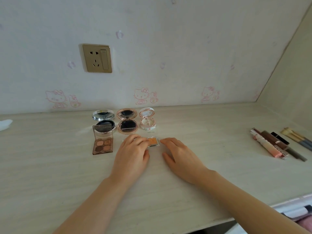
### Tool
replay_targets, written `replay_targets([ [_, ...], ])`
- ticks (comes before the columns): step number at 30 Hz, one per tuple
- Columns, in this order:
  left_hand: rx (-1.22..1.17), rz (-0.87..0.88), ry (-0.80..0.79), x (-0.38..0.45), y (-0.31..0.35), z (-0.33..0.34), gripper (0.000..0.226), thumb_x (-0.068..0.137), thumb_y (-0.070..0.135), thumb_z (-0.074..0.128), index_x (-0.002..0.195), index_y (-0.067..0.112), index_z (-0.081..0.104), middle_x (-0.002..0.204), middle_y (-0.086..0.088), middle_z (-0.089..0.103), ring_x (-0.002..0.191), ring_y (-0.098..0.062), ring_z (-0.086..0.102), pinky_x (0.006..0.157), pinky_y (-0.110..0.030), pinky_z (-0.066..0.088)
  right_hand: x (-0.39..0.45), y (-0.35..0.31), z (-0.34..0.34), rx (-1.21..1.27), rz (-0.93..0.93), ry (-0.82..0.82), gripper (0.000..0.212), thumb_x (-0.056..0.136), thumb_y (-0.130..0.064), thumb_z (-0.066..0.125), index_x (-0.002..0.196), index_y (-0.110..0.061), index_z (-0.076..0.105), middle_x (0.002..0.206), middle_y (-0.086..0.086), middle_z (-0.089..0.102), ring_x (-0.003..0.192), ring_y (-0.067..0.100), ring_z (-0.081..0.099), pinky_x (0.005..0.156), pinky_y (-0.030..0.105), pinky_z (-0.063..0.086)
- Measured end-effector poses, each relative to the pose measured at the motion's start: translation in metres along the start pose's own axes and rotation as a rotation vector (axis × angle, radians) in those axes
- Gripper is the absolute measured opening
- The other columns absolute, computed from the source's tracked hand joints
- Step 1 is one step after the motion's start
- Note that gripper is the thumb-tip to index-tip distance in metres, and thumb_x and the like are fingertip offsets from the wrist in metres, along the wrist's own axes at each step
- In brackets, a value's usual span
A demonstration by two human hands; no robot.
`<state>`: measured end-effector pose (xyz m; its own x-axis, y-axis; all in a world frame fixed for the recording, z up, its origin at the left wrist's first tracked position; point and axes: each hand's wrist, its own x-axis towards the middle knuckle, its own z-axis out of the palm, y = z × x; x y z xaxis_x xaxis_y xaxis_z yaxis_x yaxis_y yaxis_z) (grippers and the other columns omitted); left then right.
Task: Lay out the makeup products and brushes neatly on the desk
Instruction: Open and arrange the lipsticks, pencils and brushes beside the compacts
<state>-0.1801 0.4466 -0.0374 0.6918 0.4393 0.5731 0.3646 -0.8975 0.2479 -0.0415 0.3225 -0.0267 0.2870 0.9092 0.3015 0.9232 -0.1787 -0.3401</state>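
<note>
L hand (133, 147) lies on tabletop (50, 174), fingers loosely curved over left edge of small orange blush pan (153, 141). R hand (179, 153) flat, fingers relaxed, tips just beside pan's right edge. Behind: 3 open compacts (128, 121) in a row; eyeshadow palette (102, 141) at left. Lip tubes & brushes (276, 142) far right.

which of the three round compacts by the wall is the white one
The rightmost compact, white with a pale lid; the left one is silver, the middle one rose gold.
</note>
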Motion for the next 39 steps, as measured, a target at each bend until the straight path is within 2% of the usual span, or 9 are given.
replay_targets([
  [5,-0.022,0.088,-0.001,-0.001,0.017,-0.002,0.030,0.075,0.011,0.058,0.101,0.015,0.073,0.105,0.008,0.069,0.108,-0.018,0.056,0.088,-0.031,0.051,-0.021,0.018,-0.020,-0.085,0.037,-0.017,0.043,0.097,-0.024,0.045,0.139,-0.016,0.043,0.142,-0.001,0.043,0.133,0.016,0.038,0.105,0.025,0.034],
  [9,-0.049,0.174,-0.100,-0.002,0.038,0.005,0.028,0.074,0.010,0.070,0.102,0.017,0.072,0.107,0.009,0.069,0.113,-0.016,0.056,0.093,-0.028,0.049,-0.046,0.038,-0.044,-0.150,0.086,-0.012,0.043,0.099,-0.025,0.043,0.142,-0.019,0.040,0.145,-0.004,0.040,0.136,0.012,0.033,0.105,0.019,0.028],
  [11,-0.052,0.219,-0.142,0.000,0.051,0.012,0.028,0.074,0.011,0.069,0.101,0.016,0.072,0.107,0.007,0.070,0.111,-0.019,0.060,0.092,-0.032,0.052,-0.060,0.048,-0.057,-0.173,0.117,-0.004,0.043,0.100,-0.027,0.042,0.143,-0.020,0.039,0.146,-0.005,0.039,0.137,0.011,0.032,0.106,0.019,0.028],
  [13,-0.067,0.234,-0.169,0.006,0.070,0.018,0.028,0.075,0.015,0.062,0.101,0.016,0.073,0.105,0.008,0.071,0.109,-0.020,0.062,0.090,-0.029,0.052,-0.074,0.060,-0.069,-0.195,0.142,0.006,0.043,0.100,-0.027,0.042,0.142,-0.019,0.041,0.145,-0.003,0.041,0.136,0.012,0.034,0.106,0.019,0.027],
  [17,-0.183,0.219,-0.214,0.021,0.113,0.033,0.032,0.088,0.014,0.053,0.118,0.016,0.066,0.119,0.009,0.065,0.124,-0.013,0.047,0.098,-0.022,0.038,-0.101,0.088,-0.089,-0.220,0.202,0.052,0.040,0.098,-0.026,0.046,0.137,-0.019,0.047,0.139,-0.003,0.048,0.131,0.014,0.041,0.105,0.022,0.032],
  [20,-0.243,0.244,-0.245,0.032,0.145,0.050,0.035,0.090,0.015,0.050,0.122,0.017,0.063,0.124,0.008,0.062,0.125,-0.011,0.043,0.099,-0.018,0.032,-0.120,0.111,-0.103,-0.242,0.255,0.081,0.037,0.097,-0.026,0.049,0.133,-0.019,0.051,0.134,-0.004,0.051,0.126,0.014,0.045,0.101,0.024,0.037],
  [28,-0.323,0.265,-0.336,0.062,0.217,0.104,0.032,0.087,0.011,0.052,0.116,0.012,0.066,0.117,-0.001,0.065,0.117,-0.020,0.050,0.098,-0.028,0.041,-0.156,0.166,-0.140,-0.284,0.400,0.135,0.033,0.096,-0.026,0.050,0.127,-0.017,0.055,0.130,-0.004,0.054,0.120,0.017,0.050,0.093,0.030,0.046],
  [32,-0.375,0.211,-0.336,0.088,0.249,0.126,0.035,0.090,0.013,0.050,0.123,0.011,0.061,0.124,-0.003,0.062,0.123,-0.019,0.046,0.101,-0.029,0.039,-0.160,0.197,-0.156,-0.299,0.437,0.164,0.025,0.094,-0.021,0.051,0.118,-0.016,0.061,0.121,-0.001,0.058,0.114,0.020,0.051,0.088,0.029,0.046],
  [39,-0.405,0.121,-0.375,0.146,0.287,0.161,0.030,0.092,0.018,0.048,0.117,0.012,0.063,0.120,-0.006,0.061,0.120,-0.024,0.045,0.097,-0.037,0.041,-0.154,0.248,-0.177,-0.317,0.520,0.158,0.033,0.094,-0.017,0.051,0.127,-0.016,0.056,0.129,0.003,0.056,0.118,0.025,0.048,0.094,0.037,0.045],
])
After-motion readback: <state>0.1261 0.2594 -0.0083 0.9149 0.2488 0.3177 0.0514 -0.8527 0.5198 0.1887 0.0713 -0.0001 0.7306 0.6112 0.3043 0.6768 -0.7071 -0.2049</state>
